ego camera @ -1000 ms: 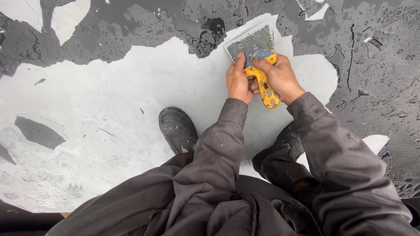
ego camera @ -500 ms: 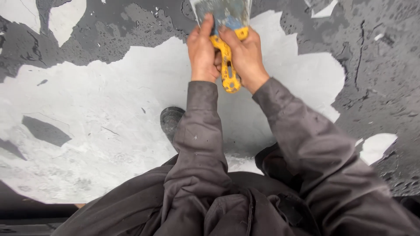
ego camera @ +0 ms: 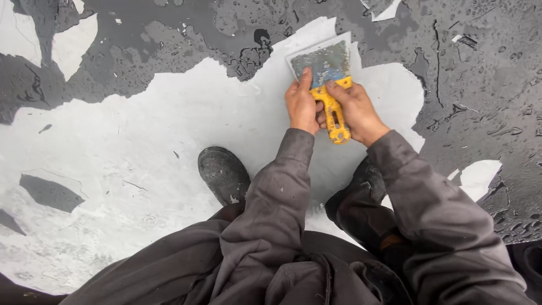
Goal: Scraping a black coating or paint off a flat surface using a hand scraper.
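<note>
While we are crouching over the floor (ego camera: 141, 169), we are gripping a scraper (ego camera: 326, 79) in both hands. Our left hand (ego camera: 302, 104) is closing around the top of the yellow handle, one finger lying along the wide metal blade. Our right hand (ego camera: 355, 110) is clamping the handle from the other side. We are keeping the blade flat against the pale bare patch, just beside the edge of the dark, wet coating (ego camera: 480, 85). Our boot (ego camera: 223, 172) is resting on the pale patch below the hands.
</note>
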